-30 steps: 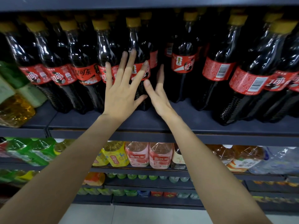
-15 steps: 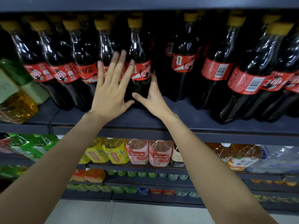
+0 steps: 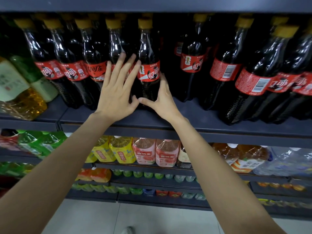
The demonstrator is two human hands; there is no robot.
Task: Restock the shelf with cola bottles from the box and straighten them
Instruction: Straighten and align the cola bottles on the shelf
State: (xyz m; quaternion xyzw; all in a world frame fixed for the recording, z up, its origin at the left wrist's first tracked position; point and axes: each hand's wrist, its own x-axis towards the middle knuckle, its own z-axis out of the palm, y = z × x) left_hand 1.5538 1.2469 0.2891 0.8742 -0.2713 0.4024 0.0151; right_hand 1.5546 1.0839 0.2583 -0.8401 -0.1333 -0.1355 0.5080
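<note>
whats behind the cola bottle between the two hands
Behind the cola bottle the shelf goes dark; only a yellow cap of another bottle shows above it. Anything deeper in the row is hidden.

Dark grey metal shelving unit (image 3: 185, 130) fills the view, its tiers stacked one below another; underside of an upper shelf board (image 3: 152, 5) runs across the top edge; lower tier carries yellow juice bottles (image 3: 116, 151), pink peach-drink bottles (image 3: 156, 153), green bottles (image 3: 38, 142), amber tea bottles (image 3: 243, 156) and clear water bottles (image 3: 290, 159); further tiers beneath hold rows of small, blurred packs (image 3: 146, 174); pale tiled floor (image 3: 160, 220) at the base; lighting even and dim inside the shelf bays.
</note>
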